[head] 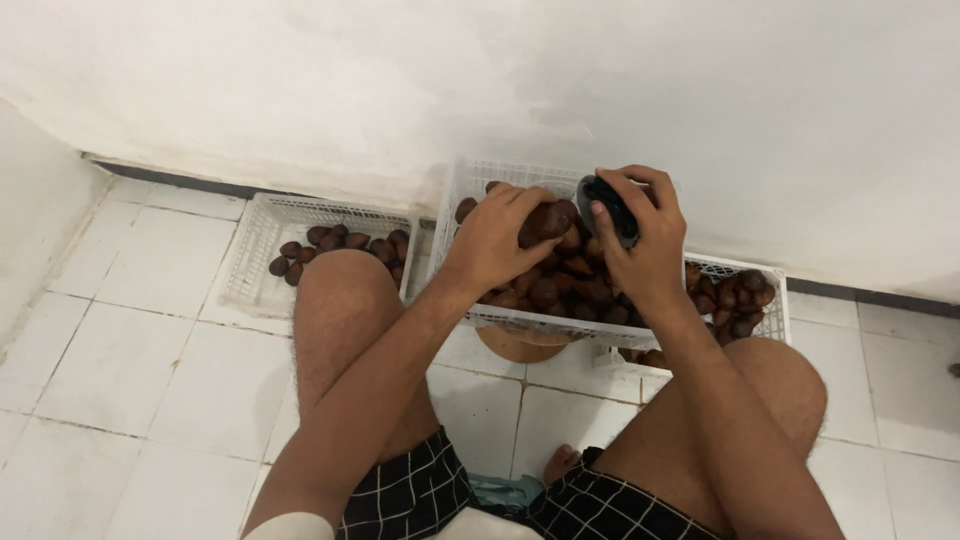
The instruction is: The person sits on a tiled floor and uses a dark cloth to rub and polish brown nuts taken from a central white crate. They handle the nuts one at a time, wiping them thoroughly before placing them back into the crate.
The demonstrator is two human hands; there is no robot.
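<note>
Over the middle crate's [470, 185] rim, left hand [495, 240] clasping a brown fruit [545, 222], right hand [640, 240] gripping a dark brush [607, 208].

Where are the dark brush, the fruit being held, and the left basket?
brush [608, 208], head view, on its dark back.
held fruit [545, 222], head view, on its brown skin.
left basket [262, 215], head view, on its far rim.

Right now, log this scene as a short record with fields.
Left hand: holds one brown fruit over the middle basket
Right hand: grips a dark brush-like tool beside that fruit
Middle basket: white, full of brown fruits
Left basket: white, few fruits at its far end
Right basket: white, fruits inside
Floor: white tiles
</note>
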